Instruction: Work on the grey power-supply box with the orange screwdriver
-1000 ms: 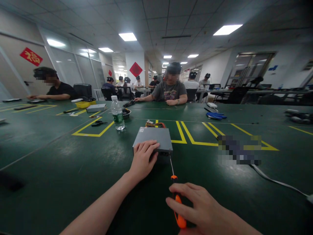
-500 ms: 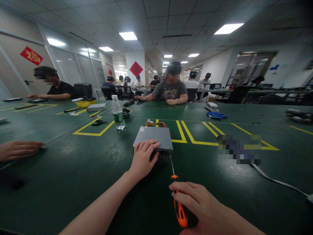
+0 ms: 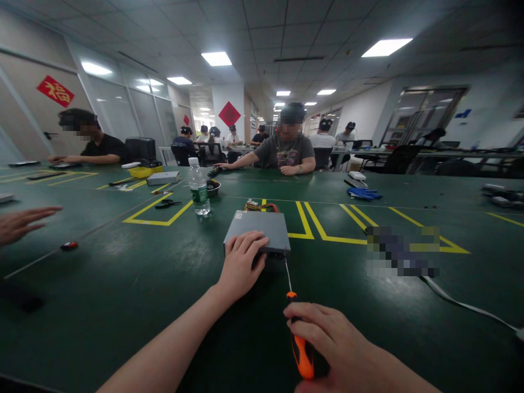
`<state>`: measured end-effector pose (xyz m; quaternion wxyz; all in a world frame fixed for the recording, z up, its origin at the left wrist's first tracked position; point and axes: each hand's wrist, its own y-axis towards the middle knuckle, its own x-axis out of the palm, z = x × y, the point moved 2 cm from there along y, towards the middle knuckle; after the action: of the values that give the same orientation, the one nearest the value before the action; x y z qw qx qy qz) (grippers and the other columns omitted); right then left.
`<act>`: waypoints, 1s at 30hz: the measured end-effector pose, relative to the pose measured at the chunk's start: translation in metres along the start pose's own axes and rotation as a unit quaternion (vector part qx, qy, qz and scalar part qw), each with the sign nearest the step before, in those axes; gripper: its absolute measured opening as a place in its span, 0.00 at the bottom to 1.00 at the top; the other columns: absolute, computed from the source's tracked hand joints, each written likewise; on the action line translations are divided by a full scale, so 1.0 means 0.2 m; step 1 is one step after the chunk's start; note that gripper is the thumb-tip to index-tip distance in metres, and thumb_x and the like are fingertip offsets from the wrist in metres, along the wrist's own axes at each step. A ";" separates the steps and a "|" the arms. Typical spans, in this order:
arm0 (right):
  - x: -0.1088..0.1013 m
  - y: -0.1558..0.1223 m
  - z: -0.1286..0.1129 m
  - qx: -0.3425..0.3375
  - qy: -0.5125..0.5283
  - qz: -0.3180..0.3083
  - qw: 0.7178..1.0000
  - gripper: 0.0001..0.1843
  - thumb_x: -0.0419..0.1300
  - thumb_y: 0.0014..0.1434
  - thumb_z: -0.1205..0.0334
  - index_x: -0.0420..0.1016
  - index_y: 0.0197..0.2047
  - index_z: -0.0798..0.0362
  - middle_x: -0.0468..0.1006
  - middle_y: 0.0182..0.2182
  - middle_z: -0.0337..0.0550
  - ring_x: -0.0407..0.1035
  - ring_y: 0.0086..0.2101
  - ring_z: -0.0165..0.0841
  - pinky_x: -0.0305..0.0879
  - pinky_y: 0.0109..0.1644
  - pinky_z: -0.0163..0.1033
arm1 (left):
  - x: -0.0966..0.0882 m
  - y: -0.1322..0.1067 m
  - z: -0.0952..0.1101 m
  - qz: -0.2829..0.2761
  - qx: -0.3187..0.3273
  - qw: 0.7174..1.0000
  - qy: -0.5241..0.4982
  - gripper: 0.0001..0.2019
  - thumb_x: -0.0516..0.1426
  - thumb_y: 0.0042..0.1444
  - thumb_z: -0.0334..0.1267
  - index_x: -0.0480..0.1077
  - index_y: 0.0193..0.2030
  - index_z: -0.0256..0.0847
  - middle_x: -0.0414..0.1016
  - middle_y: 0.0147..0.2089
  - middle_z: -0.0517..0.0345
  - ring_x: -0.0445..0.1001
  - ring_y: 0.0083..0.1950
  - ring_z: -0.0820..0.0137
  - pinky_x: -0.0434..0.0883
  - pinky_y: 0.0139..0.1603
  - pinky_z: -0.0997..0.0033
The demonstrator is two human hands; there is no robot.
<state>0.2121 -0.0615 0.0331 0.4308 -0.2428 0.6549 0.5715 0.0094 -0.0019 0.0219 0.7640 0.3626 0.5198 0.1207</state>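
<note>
A grey metal power supply box [image 3: 262,229] lies on the green table [image 3: 123,284] in front of me, with coloured wires [image 3: 260,207] at its far end. My left hand [image 3: 240,266] grips its near left corner, fingers curled over the top edge. My right hand [image 3: 339,349] is closed round the orange and black handle of a screwdriver [image 3: 298,333]. The screwdriver's thin shaft points forward and its tip meets the box's near face.
A water bottle [image 3: 199,188] stands left of the box beside a small bowl [image 3: 212,189]. Another person's hand [image 3: 20,224] hovers at the left edge near a small red object [image 3: 69,245]. Blue gloves [image 3: 362,193] and a white cable [image 3: 466,305] lie to the right. Several seated people work farther off.
Another person's hand came in at the left edge, lay on the table, then lifted away, leaving a small red object. My right hand shifted its hold slightly on the screwdriver handle.
</note>
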 end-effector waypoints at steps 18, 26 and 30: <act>-0.01 -0.04 0.02 -0.075 -0.032 0.109 0.991 0.16 0.48 0.60 0.57 0.62 0.45 0.60 0.77 0.37 0.55 0.73 0.34 0.35 0.69 0.37 0.39 | 0.00 0.00 -0.01 -0.006 0.010 1.000 -0.001 0.15 0.52 0.57 0.35 0.64 0.52 0.48 0.67 0.56 0.58 0.62 0.57 0.66 0.55 0.55 0.60; 0.04 0.06 -0.05 -0.100 -0.023 0.097 0.990 0.16 0.45 0.62 0.55 0.63 0.44 0.60 0.77 0.37 0.55 0.73 0.33 0.34 0.70 0.37 0.38 | 0.00 0.00 -0.01 -0.006 0.010 1.000 -0.010 0.15 0.52 0.57 0.35 0.64 0.51 0.48 0.67 0.56 0.58 0.62 0.57 0.66 0.54 0.55 0.60; 0.05 0.09 -0.05 -0.088 -0.025 0.101 0.991 0.15 0.45 0.62 0.57 0.63 0.43 0.59 0.77 0.36 0.55 0.73 0.32 0.35 0.70 0.36 0.39 | 0.01 0.00 -0.01 0.001 0.011 1.000 -0.009 0.15 0.52 0.56 0.35 0.64 0.51 0.48 0.67 0.55 0.58 0.62 0.57 0.66 0.54 0.55 0.60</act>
<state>0.1899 -0.0653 0.0329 0.3641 -0.1983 0.6125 0.6730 0.0077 -0.0001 0.0199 0.7643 0.3725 0.5142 0.1123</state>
